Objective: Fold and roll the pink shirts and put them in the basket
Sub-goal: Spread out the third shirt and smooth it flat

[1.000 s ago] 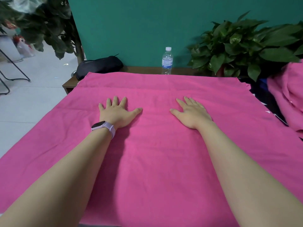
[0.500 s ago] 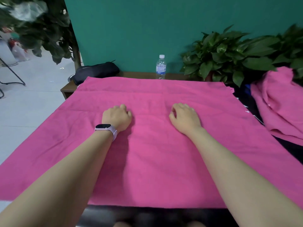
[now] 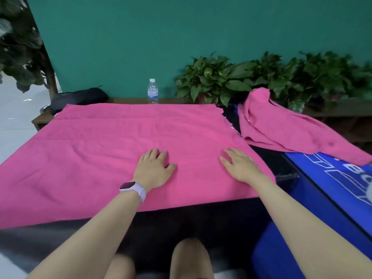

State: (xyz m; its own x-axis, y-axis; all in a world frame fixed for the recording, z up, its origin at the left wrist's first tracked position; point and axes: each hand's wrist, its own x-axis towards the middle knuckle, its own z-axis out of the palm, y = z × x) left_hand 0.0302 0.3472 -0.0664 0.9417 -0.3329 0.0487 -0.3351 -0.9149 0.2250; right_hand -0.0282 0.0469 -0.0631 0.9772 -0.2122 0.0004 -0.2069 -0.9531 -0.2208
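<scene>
A large pink shirt [image 3: 96, 154] lies spread flat over the dark table. My left hand [image 3: 154, 168], with a watch on its wrist, rests palm down on the cloth near the front middle, fingers fairly straight. My right hand [image 3: 238, 166] lies flat on the cloth close to its right front corner. A second pink shirt [image 3: 281, 127] lies crumpled to the right, partly over a blue surface. No basket is in view.
A water bottle [image 3: 152, 91] stands at the table's back edge, a black pouch [image 3: 78, 98] at the back left. Potted plants [image 3: 221, 79] line the green wall. A blue printed surface [image 3: 346, 184] sits at the right. My knees show below the table's front edge.
Both hands slid back toward me and to the right over the cloth, curling briefly, then flattening again. The view pulled back, revealing the table's front edge and the second shirt.
</scene>
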